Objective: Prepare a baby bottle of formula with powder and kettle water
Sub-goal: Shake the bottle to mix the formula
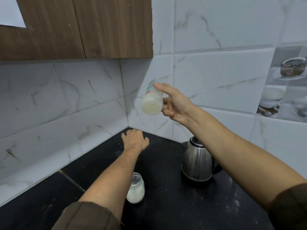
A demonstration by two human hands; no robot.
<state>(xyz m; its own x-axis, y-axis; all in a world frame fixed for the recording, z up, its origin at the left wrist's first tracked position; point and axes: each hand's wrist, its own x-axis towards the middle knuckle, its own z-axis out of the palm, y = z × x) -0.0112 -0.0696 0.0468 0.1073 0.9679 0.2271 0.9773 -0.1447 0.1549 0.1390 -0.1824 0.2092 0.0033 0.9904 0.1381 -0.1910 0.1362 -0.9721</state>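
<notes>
My brown sleeve (86,216) sits closest, the forearm crossing in front of an open jar (135,190) of white powder on the black counter (166,213). Farther on, my left hand (134,140) rests near the tiled corner, fingers loosely spread, holding nothing. The bottle (152,102) hangs in the air above, milky base toward me, top tilted up toward the wall. My right hand (176,103) grips it — thumb over, fingers curled under. A steel kettle (196,161) stands beneath that forearm.

Black counter (166,206), steel kettle (196,161), glass jar of powder (135,190)
</notes>
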